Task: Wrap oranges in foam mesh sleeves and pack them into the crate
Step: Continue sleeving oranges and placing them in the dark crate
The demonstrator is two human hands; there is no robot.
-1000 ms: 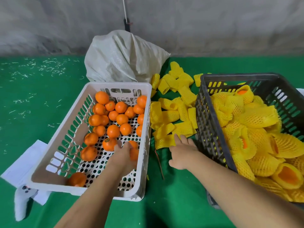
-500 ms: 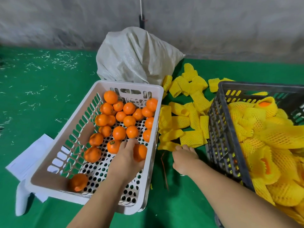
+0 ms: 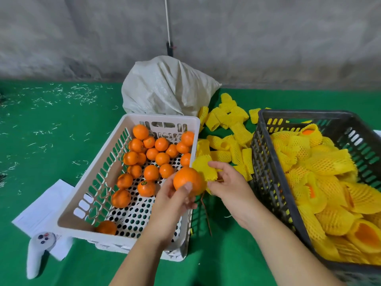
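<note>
Head view: left hand (image 3: 174, 200) grips orange (image 3: 188, 181); right hand (image 3: 227, 185) pinches foam sleeve (image 3: 205, 169) beside it.

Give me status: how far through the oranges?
Done: the dark crate holds many sleeved oranges. In hand: the left hand holds an orange, the right hand a foam sleeve, not yet on. Left: about twenty bare oranges in the white basket.

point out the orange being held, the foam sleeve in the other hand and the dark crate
held orange (image 3: 186, 179), head view, middle of its bare peel
foam sleeve (image 3: 203, 169), head view, flat mesh above the fingers
dark crate (image 3: 266, 168), head view, its left wall
</note>
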